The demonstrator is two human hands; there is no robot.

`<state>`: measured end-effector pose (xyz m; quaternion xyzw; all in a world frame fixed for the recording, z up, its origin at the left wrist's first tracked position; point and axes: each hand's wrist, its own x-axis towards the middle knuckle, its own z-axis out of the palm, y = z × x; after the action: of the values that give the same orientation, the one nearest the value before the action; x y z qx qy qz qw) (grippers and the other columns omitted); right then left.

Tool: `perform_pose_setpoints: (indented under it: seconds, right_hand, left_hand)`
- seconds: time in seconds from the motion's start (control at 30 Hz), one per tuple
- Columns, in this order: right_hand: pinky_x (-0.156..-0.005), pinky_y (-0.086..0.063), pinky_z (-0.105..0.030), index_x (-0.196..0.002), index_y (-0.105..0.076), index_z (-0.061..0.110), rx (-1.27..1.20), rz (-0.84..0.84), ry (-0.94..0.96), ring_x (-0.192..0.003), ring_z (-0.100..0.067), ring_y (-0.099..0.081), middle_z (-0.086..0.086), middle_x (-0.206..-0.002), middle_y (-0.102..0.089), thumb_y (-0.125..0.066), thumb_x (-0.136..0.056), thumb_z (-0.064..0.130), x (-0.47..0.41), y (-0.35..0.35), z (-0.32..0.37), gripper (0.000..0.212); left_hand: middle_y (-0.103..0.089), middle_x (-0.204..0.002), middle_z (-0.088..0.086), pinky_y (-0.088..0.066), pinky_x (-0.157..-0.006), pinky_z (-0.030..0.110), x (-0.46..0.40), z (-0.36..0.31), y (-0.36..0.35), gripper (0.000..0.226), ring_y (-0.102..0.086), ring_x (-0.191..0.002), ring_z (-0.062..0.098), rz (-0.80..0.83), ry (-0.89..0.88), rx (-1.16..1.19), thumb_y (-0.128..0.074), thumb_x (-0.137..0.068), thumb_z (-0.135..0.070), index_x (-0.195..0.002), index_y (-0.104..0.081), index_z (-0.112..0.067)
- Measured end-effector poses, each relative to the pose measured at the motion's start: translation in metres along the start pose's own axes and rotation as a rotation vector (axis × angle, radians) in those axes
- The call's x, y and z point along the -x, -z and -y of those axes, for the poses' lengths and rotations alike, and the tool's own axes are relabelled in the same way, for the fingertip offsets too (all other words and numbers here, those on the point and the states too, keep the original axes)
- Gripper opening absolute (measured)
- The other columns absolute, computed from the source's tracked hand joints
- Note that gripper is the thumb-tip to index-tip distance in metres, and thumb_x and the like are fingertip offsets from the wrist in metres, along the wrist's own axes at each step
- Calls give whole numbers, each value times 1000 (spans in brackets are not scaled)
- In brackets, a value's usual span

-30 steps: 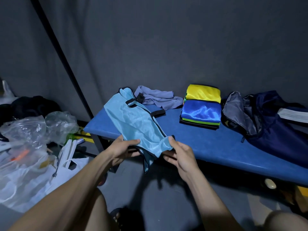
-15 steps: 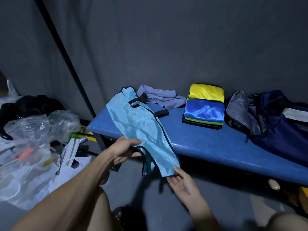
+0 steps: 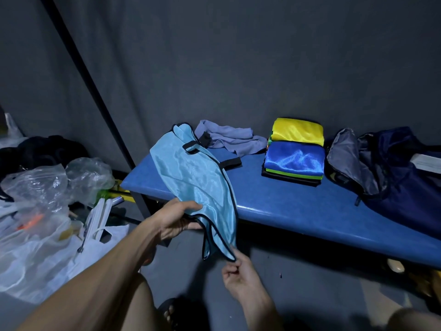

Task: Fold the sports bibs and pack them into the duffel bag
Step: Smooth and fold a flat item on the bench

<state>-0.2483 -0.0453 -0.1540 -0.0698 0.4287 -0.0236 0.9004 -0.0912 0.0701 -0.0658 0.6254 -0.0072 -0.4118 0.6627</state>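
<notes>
Light blue bib (image 3: 195,177) is draped over the bench (image 3: 310,206) edge; its near edge is gripped by the left hand (image 3: 174,220), and the hanging corner is pinched by the right hand (image 3: 235,274). Risk: slick fabric could be slid off the bench if tension is lost. No readable labels are seen.

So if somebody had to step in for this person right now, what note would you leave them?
Left hand: grips the light blue bib at its near edge, thumb on top.
Right hand: fingers pinch the bib's hanging lower corner.
The bib lies partly on the blue bench, its near end draped over the front edge.
Done: a stack of folded bibs sits on the bench beside the open duffel bag.
Left: fold this bib, probably the crumpled grey-purple cloth too if it is one, then pack everything into the bag.
</notes>
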Motion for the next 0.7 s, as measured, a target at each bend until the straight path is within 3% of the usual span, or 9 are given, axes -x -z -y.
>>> perform_pose_setpoints:
  seconds: [0.07,0.13,0.2,0.3,0.4,0.53,0.63,0.7]
  right_hand:
    - [-38,-41,-18,-87,-65,4,82,16,-64,-43,-12,-50,-7,-60,-59,-68,-88,10,2,0,-10,6]
    - [-58,-56,-35,-92,-65,1,117,27,-147,-77,-27,-63,-17,-89,-66,-72,-85,19,3,-3,-17,20]
    - [-71,-58,-55,-99,-65,0,98,60,-190,-105,-40,-62,-22,-115,-63,-69,-88,23,6,-9,-20,26]
    - [-72,-54,-71,-110,-63,0,10,123,-193,-113,-52,-60,-27,-124,-60,-66,-91,23,9,-13,-25,31]
    - [-76,-54,-70,-109,-66,-3,-82,158,-156,-112,-48,-63,-27,-115,-65,-68,-88,24,10,-15,-28,34]
    - [-75,-55,-65,-103,-68,0,-153,149,-51,-98,-40,-64,-24,-103,-69,-72,-82,21,6,-11,-23,30]
    - [-74,-60,-50,-112,-68,0,-135,126,104,-89,-35,-67,-22,-92,-74,-71,-85,16,14,-8,-15,31]
    - [-68,-62,-41,-119,-67,2,-80,112,240,-85,-32,-72,-19,-97,-76,-65,-92,12,21,-6,-4,28]
  left_hand:
    - [-69,-106,27,-62,-77,49,1,-1,0,30,-71,-93,36,-3,10,-3,-62,-93,3,-120,-59,16]
    - [-69,-103,25,-64,-73,45,2,-1,-1,29,-72,-89,33,0,15,-2,-63,-93,3,-119,-59,15]
    - [-68,-106,26,-63,-77,48,1,-1,-1,33,-71,-95,35,-2,15,8,-64,-92,3,-121,-58,17]
    - [-66,-111,29,-54,-94,60,1,-1,1,43,-67,-111,42,-14,9,27,-66,-90,3,-128,-53,18]
    - [-64,-123,33,-51,-98,61,2,-1,1,43,-63,-119,45,-6,9,46,-67,-90,3,-129,-53,17]
    - [-69,-114,30,-61,-83,50,5,0,-1,26,-71,-100,37,17,4,35,-62,-92,4,-116,-63,14]
    - [-68,-118,30,-63,-79,47,9,-1,0,28,-71,-102,37,16,0,28,-63,-93,3,-119,-62,13]
    - [-68,-122,26,-61,-84,51,13,-1,1,32,-70,-109,38,18,2,44,-63,-94,1,-125,-60,9]
